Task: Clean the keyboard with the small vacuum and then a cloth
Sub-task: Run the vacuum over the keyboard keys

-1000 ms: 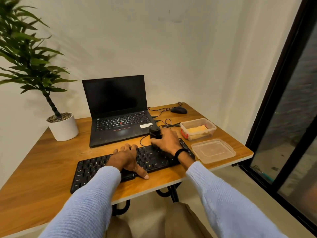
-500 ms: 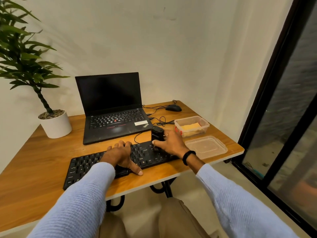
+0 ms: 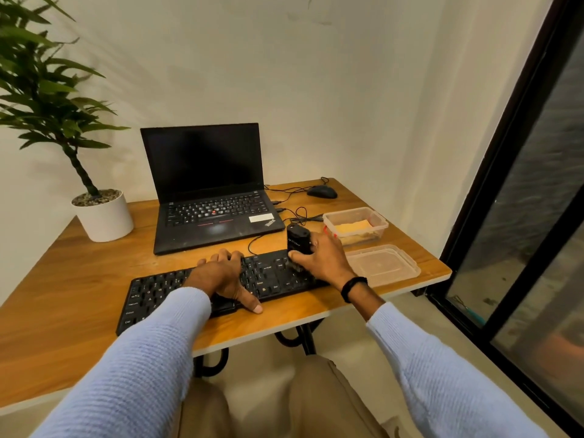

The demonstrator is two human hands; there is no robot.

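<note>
So, the count on the wooden table [image 3: 79,295]: one black keyboard [image 3: 271,275] along the near edge, one open laptop [image 3: 208,191] behind it with a dark screen, one black mouse [image 3: 321,192] at the far right corner, and one plant in a white pot [image 3: 104,218] at the far left. There's also one clear plastic tub [image 3: 376,221] on the right with one yellow cloth [image 3: 352,228] lying inside it. The tub's one lid [image 3: 384,263] sits flat just in front of it, near the keyboard's right end.

Two hands are in view, both in light blue sleeves. The right hand [image 3: 324,260], with a black wristband [image 3: 354,287] on it, is wrapped around the one small vacuum [image 3: 298,240], thumb on the near side. The vacuum is a stubby black thing held upright over the right end of the keyboard. Its bottom is tucked behind the hand, so I can't really tell if it's touching the keys.

The left hand [image 3: 224,276] lies palm down across the middle of the keyboard. Its fingers reach the far edge and the thumb sticks out onto the table at the near edge.
</note>
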